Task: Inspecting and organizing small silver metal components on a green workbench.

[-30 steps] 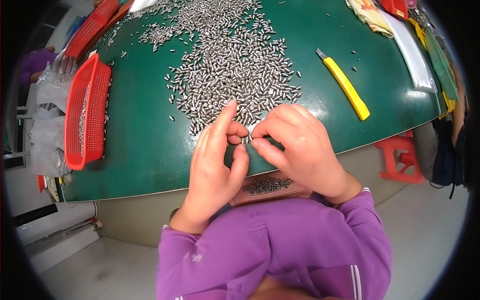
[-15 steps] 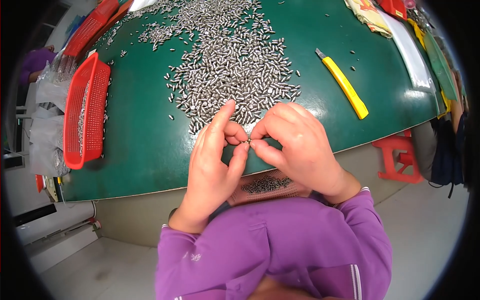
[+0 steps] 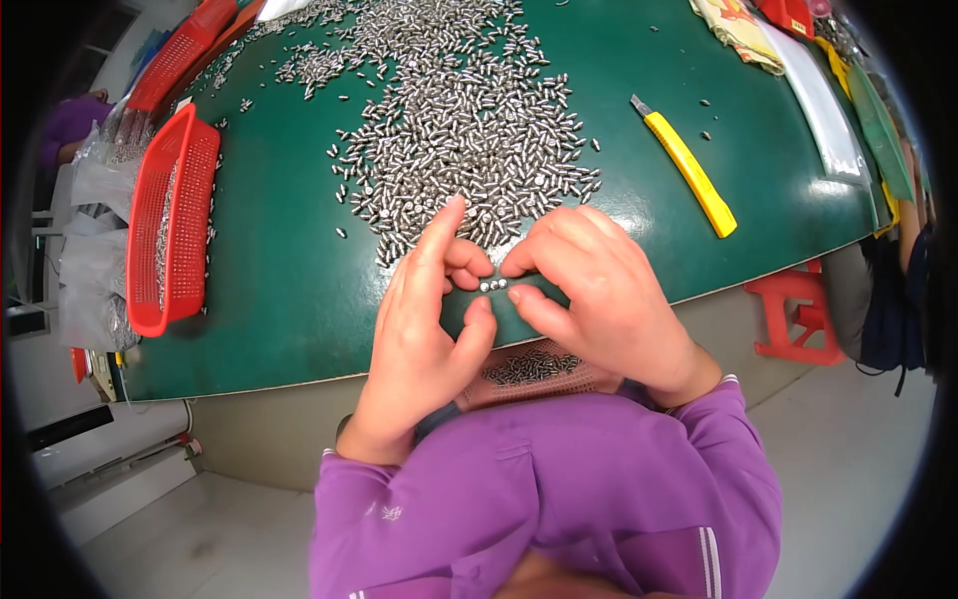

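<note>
1. In the centre of my view, a short row of small metal pieces point(image 3: 494, 286) sits between the two hands, shiny ends showing, over the near part of the green desk point(image 3: 289, 250).
2. I have the left hand point(image 3: 419, 319) on the left of the row, forefinger curled in above the pieces and thumb tip just below them; another finger points toward the heap.
3. I see the right hand point(image 3: 599, 285) on the other side, its thumb and forefinger bent toward the same row with a gap between their tips.
4. I cannot tell from here whether the fingers of either hand are grasping the row or have released it.
5. Just beyond the hands, a heap of metal pieces point(image 3: 459, 140) spreads up to the top edge of the frame.
6. At upper right I make out a yellow cutter point(image 3: 689, 170), lying aslant with its blade out, well apart from the right hand.
7. At left stands a red basket point(image 3: 150, 260) with more pieces inside, beside clear plastic bags point(image 3: 95, 265).
8. Below the hands, at lower centre, I see a pink container point(image 3: 559, 386) holding darker small pieces, and a red stool point(image 3: 798, 314) at right.
</note>
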`<state>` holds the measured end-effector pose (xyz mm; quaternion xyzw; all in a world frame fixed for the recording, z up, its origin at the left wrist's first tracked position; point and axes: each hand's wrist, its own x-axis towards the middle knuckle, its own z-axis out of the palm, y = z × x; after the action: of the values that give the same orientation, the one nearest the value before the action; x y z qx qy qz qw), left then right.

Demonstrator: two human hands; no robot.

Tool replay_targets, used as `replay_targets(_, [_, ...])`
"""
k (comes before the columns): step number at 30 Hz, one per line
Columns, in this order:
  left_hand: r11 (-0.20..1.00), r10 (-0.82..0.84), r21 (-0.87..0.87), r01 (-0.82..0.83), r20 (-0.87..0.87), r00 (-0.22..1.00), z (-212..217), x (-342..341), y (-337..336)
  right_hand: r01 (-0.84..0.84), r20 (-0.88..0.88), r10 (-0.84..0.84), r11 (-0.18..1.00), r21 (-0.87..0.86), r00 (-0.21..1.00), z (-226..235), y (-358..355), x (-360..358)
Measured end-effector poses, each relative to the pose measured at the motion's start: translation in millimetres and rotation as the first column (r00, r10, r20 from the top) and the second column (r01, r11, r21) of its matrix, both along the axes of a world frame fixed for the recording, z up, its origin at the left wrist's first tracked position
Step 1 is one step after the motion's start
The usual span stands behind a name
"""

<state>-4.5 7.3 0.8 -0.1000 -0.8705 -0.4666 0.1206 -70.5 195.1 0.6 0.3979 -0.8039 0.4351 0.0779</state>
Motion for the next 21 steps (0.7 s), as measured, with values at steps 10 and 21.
replay_targets(10, [0.969, 0.142, 0.207, -0.131, -0.036, 0.989, -9, -2, -2, -0.068, -0.010, 0.068, 0.998, -0.005, 0.998, -1, -13, 7])
replay_targets(21, [0.973, 0.170, -0.135, -0.187, -0.124, 0.978, -4, -4, 6, -0.138, 0.018, 0.137, 0.989, 0.050, 0.990, 10, 5, 5])
